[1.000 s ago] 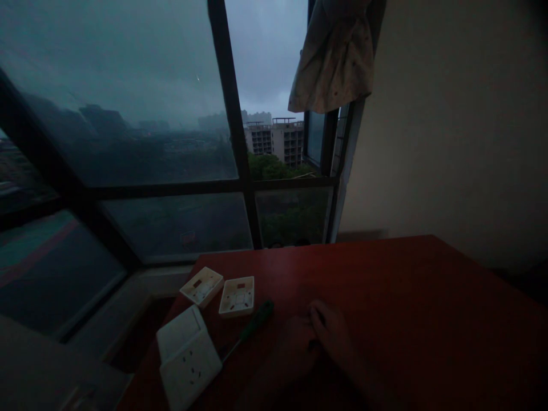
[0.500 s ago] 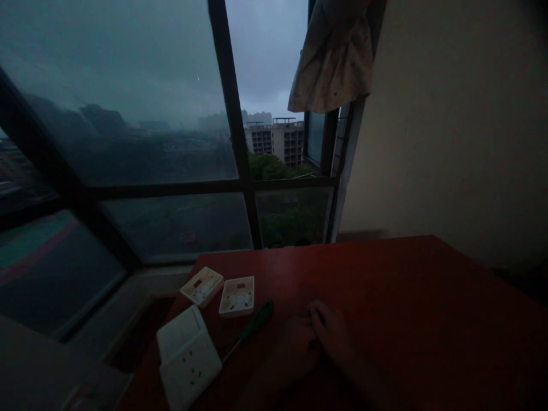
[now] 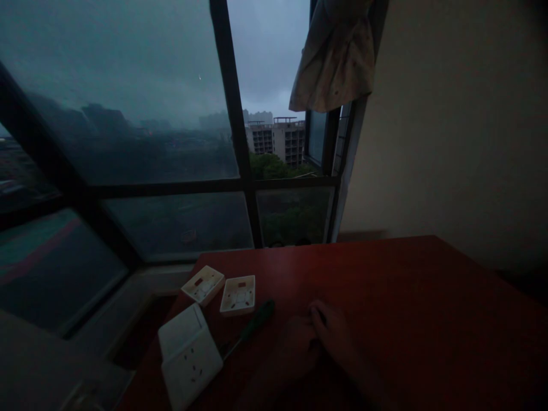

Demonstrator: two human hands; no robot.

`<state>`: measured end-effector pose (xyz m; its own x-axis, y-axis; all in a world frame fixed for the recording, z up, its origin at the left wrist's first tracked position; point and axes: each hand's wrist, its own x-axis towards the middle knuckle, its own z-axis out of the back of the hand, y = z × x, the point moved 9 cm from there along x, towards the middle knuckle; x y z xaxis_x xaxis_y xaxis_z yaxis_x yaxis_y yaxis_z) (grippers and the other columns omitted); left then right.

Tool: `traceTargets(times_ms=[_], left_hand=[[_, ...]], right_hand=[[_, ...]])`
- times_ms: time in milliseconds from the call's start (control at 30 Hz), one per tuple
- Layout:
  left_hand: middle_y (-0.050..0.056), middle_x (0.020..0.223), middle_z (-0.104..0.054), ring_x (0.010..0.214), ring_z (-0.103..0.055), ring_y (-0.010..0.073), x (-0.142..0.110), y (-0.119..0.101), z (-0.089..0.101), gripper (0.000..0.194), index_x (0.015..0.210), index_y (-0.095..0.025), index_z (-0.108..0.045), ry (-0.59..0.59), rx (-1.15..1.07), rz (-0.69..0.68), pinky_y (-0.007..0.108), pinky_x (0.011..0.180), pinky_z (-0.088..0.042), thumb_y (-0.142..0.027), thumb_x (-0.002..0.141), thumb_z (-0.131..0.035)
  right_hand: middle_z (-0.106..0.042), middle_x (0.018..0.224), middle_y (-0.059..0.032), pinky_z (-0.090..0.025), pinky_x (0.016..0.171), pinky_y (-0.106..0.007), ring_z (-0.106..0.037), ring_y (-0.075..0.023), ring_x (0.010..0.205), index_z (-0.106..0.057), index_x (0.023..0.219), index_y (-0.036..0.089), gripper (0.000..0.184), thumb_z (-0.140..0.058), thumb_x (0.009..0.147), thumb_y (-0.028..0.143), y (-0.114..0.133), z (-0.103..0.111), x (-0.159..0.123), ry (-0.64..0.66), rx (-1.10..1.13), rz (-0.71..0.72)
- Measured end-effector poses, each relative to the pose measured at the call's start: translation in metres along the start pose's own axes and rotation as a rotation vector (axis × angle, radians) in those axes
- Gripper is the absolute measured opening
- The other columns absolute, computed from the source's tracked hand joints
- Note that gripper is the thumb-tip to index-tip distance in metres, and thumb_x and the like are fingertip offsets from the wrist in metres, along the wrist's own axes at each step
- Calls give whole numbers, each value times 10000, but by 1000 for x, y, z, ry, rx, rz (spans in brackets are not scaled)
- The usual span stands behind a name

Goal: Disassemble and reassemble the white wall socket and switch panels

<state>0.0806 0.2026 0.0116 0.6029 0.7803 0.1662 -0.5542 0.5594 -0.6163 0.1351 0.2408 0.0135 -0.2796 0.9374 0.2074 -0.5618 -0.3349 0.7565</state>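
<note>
My left hand (image 3: 299, 339) rests on the table, fingers curled and closed. Against it lies my right hand (image 3: 331, 328), also closed, with its thumb and finger bent together where the two hands touch. Dim light hides whatever is inside the fingers, if anything. Left of my hands lies a screwdriver (image 3: 259, 319) with a green handle, its shaft pointing toward a white wall socket and switch panel (image 3: 190, 357). Beyond that are two open white mounting boxes, a tilted one (image 3: 204, 284) and a straighter one (image 3: 238, 295).
The red-brown table (image 3: 385, 285) reaches to a window with dark frames (image 3: 244, 182). A stained curtain (image 3: 338, 63) hangs at the window's right side. A pale wall (image 3: 445, 137) stands on the right.
The view has shifted very slightly. My hands and the things on the table stay where they were.
</note>
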Motion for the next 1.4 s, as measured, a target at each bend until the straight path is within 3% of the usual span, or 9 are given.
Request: traceTargets(times_ms=[167,333,467,567,733,867,1000,1200,1400], left_hand=[[83,1201,-585,985,-613,204,-3,-8,6,255,1165,-192,-572,-11,41,46,399,837,-532,-312,941,-549],[85,1219,-576,999,-607,207,-32,-19,29,259,1172,-197,-569,-74,113,127,408,849,-527,-316,943,-546],[87,1236,-583,1059,-588,219,-76,-17,64,220,1147,-237,-594,-144,184,213,398,915,-502,-248,941,-516],[81,1267,-580,1133,-568,239,-119,-1,99,377,1204,-253,-568,-261,315,319,388,954,-489,-107,875,-457],[79,1289,-570,1141,-570,284,-191,29,139,476,1292,-263,-484,-469,681,450,430,932,-500,-246,820,-546],[127,1291,-569,1152,-556,345,-220,43,137,657,1317,-227,-442,-447,867,477,461,925,-479,-372,720,-674],[113,1309,-578,1174,-544,339,-222,39,133,626,1325,-245,-438,-381,949,445,474,977,-420,-384,747,-633],[95,1272,-611,1139,-567,318,-215,27,134,538,1322,-249,-460,-350,959,422,467,984,-400,-320,798,-559],[92,1302,-588,1128,-578,303,-221,41,130,555,1322,-253,-461,-389,914,447,403,917,-467,-311,782,-573]], right_hand=[[-623,715,-21,-393,613,-256,-584,-154,654,-561,752,198,295,-320,911,260,-4,-1,0,18,11,-6],[-648,755,-30,-419,639,-258,-606,-162,693,-592,791,193,284,-344,907,271,-7,-6,0,55,29,2],[-682,851,-48,-454,709,-282,-624,-182,782,-621,845,199,244,-391,892,263,-4,-9,-1,89,32,3],[-683,937,-64,-470,775,-305,-629,-195,862,-630,918,204,220,-418,887,252,4,-10,-3,109,29,9],[-629,1148,-86,-456,918,-358,-588,-222,1048,-618,1090,226,264,-490,860,223,34,-22,-3,194,-16,121],[-515,1343,-95,-373,1043,-397,-464,-232,1234,-520,1281,221,448,-496,843,131,75,-39,-1,261,-198,351],[-520,1335,-85,-380,1019,-403,-459,-238,1205,-525,1268,224,404,-472,880,125,101,-57,7,287,-364,492],[-565,1262,-89,-360,1006,-419,-457,-253,1172,-535,1258,212,363,-463,907,158,104,-73,6,308,-455,583],[-575,1193,-115,-386,947,-412,-480,-264,1113,-560,1228,197,338,-487,900,164,104,-73,6,307,-495,593]])
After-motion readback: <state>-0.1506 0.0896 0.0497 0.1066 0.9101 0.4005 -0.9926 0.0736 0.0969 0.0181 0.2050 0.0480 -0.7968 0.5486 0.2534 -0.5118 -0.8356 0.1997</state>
